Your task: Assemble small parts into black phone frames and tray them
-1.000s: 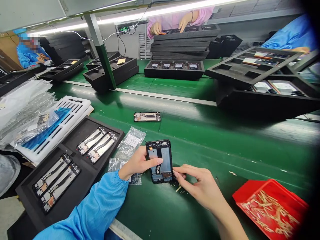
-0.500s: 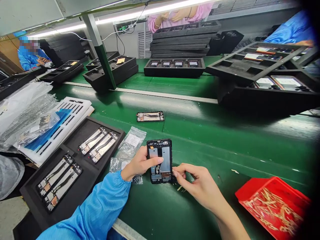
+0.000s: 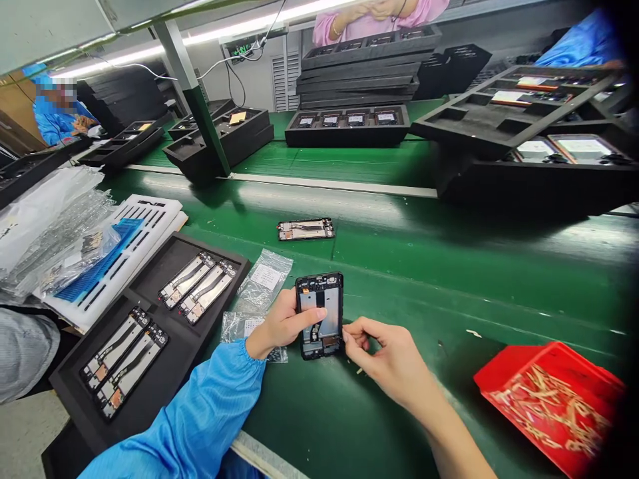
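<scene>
A green conveyor-style worktop (image 3: 449, 266) fills most of the view, with stacks of black foam trays (image 3: 359, 66) along its far side where other people in pink and blue sleeves are at work. Nearer, on the left, a black foam tray with recessed pockets (image 3: 150, 346) holds four long silver-and-black phone frames laid in pairs, and beside it lie a white slotted tray with a blue insert (image 3: 124, 239) and a heap of clear plastic bags (image 3: 50, 226). At the lower right sits a red plastic bin of pale peeled strips (image 3: 544, 399). One more phone frame (image 3: 306, 229) lies alone further out on the worktop.

In the middle, just above the worktop, is the black rectangular phone frame with its inner parts exposed (image 3: 320, 314). The left hand (image 3: 282, 326), in a blue sleeve, grips it along its left edge, thumb laid across the face. The right hand (image 3: 384, 356) is nearly closed — thumb and forefinger pinched together at the frame's lower right corner, though whether they hold anything there is too small to tell.

The frame looks light and stiff, yet fragile inside — the thin flex strips and bare contacts would likely suffer from pressure. The rigid outer rim seems the safe place to take hold. Two small clear bags (image 3: 262, 283) lie just left of it.
</scene>
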A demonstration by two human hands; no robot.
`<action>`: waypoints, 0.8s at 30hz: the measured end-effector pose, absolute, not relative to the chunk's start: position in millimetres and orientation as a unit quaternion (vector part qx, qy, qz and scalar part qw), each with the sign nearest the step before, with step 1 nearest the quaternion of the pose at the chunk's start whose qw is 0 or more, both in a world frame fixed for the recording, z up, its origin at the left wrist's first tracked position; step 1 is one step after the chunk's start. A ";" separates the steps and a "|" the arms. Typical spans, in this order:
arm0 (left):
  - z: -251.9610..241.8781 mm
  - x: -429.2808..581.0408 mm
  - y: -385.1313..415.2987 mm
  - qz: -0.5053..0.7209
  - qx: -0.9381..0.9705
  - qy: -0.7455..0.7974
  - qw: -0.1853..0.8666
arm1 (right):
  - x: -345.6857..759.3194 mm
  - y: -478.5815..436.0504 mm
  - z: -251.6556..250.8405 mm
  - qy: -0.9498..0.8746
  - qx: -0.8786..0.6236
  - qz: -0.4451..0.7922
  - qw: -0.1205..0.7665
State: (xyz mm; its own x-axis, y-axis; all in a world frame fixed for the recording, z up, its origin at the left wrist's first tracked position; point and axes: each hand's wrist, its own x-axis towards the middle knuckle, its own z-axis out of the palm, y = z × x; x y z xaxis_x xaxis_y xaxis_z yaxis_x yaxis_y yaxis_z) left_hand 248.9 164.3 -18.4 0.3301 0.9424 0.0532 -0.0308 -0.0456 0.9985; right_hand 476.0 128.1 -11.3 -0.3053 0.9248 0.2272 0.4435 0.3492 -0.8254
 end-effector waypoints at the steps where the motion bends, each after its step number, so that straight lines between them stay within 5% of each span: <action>1: -18.2 249.3 164.4 0.428 0.587 0.392 0.564 | 473.8 127.2 -13.2 -0.740 -0.470 0.307 0.370; 15: -31.3 275.0 156.7 0.520 0.497 0.478 0.504 | 461.1 121.9 -34.3 -0.708 -0.531 0.093 0.456; 24: -23.9 267.4 169.3 0.578 0.395 0.458 0.548 | 470.7 126.8 -17.3 -0.689 -0.461 0.267 0.492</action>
